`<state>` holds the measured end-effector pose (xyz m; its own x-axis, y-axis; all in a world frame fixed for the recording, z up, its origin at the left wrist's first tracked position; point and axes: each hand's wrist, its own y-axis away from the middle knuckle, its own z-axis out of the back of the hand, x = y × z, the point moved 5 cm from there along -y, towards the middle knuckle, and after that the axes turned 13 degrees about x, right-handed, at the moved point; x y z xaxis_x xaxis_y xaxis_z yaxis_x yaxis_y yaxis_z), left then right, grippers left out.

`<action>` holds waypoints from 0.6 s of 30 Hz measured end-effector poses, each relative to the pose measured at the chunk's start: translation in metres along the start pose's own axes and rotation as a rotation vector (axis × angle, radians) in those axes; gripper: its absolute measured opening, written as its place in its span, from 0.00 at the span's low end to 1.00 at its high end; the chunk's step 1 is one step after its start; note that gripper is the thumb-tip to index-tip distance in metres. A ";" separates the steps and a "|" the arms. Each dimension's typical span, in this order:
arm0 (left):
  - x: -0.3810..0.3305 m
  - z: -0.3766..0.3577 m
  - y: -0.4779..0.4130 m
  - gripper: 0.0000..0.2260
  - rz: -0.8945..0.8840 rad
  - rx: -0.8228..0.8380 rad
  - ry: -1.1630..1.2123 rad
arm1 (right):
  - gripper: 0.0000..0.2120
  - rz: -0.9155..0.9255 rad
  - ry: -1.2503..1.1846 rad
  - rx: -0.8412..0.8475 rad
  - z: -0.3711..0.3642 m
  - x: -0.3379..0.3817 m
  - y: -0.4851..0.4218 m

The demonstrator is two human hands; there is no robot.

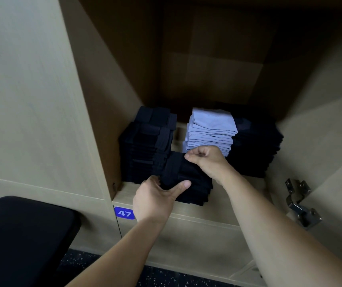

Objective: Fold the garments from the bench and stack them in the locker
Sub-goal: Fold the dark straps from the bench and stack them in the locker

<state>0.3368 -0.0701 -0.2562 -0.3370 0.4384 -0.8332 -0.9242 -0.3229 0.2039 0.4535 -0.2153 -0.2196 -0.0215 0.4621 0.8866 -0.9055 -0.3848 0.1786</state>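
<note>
A low stack of folded dark garments [190, 179] lies at the front of the open locker's shelf [246, 183]. My left hand [155, 197] grips its near left corner, thumb on top. My right hand [207, 160] pinches the far edge of the top dark garment. Behind stand three taller stacks: dark garments [145, 146] at the left, light blue garments [211, 129] in the middle, dark garments [257, 146] at the right.
The locker's wooden side wall [104, 100] rises at the left, and its open door with a metal hinge [300, 204] stands at the right. A blue label "47" [124, 213] marks the locker below. A black padded bench [25, 235] fills the lower left.
</note>
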 end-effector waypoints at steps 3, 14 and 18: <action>-0.001 0.003 0.005 0.39 0.012 0.025 -0.032 | 0.06 0.000 0.005 -0.024 0.001 0.004 0.004; 0.043 0.113 0.105 0.24 0.005 0.050 -0.189 | 0.16 -0.140 0.349 -0.358 0.021 0.027 0.130; 0.063 0.168 0.174 0.17 0.032 0.045 -0.296 | 0.22 -0.201 0.461 -0.088 -0.033 0.055 0.186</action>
<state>0.1246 0.0421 -0.1866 -0.3981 0.6562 -0.6410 -0.9169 -0.3061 0.2560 0.2701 -0.2348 -0.1515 -0.0102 0.8323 0.5542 -0.9428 -0.1927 0.2720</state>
